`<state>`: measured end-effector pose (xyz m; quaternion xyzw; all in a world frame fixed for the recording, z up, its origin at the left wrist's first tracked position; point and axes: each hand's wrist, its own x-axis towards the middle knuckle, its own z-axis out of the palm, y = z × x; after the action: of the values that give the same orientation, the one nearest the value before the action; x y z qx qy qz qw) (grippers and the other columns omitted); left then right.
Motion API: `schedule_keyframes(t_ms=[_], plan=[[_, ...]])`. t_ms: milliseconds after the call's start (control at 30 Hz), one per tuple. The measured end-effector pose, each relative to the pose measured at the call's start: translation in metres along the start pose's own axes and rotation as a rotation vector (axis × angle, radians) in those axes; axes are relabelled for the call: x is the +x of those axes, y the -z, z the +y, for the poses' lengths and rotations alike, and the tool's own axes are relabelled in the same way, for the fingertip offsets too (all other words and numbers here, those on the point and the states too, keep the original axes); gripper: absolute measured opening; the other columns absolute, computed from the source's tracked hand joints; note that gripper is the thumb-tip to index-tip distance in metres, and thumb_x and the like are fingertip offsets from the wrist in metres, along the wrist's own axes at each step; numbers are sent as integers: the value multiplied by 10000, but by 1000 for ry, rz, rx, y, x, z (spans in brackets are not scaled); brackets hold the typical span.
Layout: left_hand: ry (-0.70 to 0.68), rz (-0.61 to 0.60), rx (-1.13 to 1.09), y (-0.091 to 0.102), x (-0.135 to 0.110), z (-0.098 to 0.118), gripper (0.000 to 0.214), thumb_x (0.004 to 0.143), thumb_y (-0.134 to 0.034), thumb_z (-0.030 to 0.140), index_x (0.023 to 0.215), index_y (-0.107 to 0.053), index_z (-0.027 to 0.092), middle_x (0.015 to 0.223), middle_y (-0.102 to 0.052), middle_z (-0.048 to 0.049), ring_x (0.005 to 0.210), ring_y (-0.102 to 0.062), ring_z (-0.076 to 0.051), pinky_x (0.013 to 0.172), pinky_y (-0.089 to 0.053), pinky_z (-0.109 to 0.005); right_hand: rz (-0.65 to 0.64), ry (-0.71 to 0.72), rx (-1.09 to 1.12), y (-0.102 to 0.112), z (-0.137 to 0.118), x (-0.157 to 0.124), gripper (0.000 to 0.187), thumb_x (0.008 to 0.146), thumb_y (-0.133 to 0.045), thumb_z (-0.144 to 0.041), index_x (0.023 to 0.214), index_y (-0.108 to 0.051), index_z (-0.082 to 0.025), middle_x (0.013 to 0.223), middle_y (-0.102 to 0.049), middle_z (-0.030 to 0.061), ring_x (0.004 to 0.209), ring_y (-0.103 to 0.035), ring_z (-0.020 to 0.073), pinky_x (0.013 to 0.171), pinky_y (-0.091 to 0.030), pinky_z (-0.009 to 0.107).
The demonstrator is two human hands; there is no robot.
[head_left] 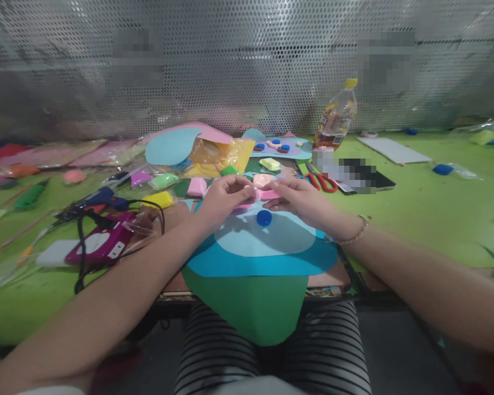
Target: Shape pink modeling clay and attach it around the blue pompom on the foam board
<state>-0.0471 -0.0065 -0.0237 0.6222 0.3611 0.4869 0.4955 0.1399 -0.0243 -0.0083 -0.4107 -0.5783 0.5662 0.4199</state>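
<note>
My left hand (221, 198) and my right hand (297, 198) meet over the middle of the table, both with fingers pinched on a small pink lump of clay (263, 186). Under them lies a stack of curved paper shapes: light blue (267, 238), darker blue (230, 266) and green (251, 307), the green one hanging over the table edge. A blue bottle cap (264, 218) rests on the light blue paper just below my fingers.
Red scissors (323, 182) lie right of my hands. A plastic bottle (336, 118) stands at the back. A magenta box (101, 244) and a glue gun with black cable (101, 198) lie left. Clay packets and coloured paper sheets crowd the back. A perforated metal wall closes the far side.
</note>
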Motion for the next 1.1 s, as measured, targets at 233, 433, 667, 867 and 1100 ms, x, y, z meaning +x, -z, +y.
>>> schedule_keyframes(t_ms=[233, 433, 667, 867, 1100], plan=[[10, 13, 19, 0, -1, 1, 304, 660, -719, 427, 762, -593, 171, 714, -660, -8, 634, -628, -115, 663, -547, -309, -6, -6, 18, -2, 2, 0, 145, 723, -707, -253, 793, -639, -146, 735, -672, 32, 713, -663, 113, 748, -569, 262], [50, 30, 17, -1, -1, 3, 340, 656, -717, 445, 818, -602, 168, 699, -657, -10, 613, -622, -114, 638, -548, -293, 7, 39, 19, -1, 5, 2, 166, 715, -717, -292, 793, -673, -152, 743, -691, 34, 697, -666, 112, 730, -572, 255], [27, 87, 4, -1, -1, 7, 293, 666, -713, 403, 770, -603, 152, 649, -631, -2, 594, -597, -101, 646, -531, -271, -58, 40, 58, 4, 4, 0, 198, 753, -676, -315, 891, -702, -175, 925, -696, 48, 764, -666, 121, 794, -561, 290], [33, 84, 128, 2, 1, 14, 265, 697, -674, 392, 754, -593, 146, 633, -612, -4, 551, -564, -93, 563, -490, -238, 6, 211, -519, 5, -2, -6, 257, 730, -684, -295, 949, -655, -165, 849, -685, 49, 682, -629, 135, 640, -526, 291], [130, -14, 514, 4, -2, 14, 265, 701, -661, 399, 748, -563, 157, 584, -620, -10, 456, -563, -111, 455, -441, -235, -151, 102, -635, 4, -11, -14, 191, 730, -661, -332, 761, -659, -143, 652, -669, 28, 601, -615, 118, 553, -459, 232]])
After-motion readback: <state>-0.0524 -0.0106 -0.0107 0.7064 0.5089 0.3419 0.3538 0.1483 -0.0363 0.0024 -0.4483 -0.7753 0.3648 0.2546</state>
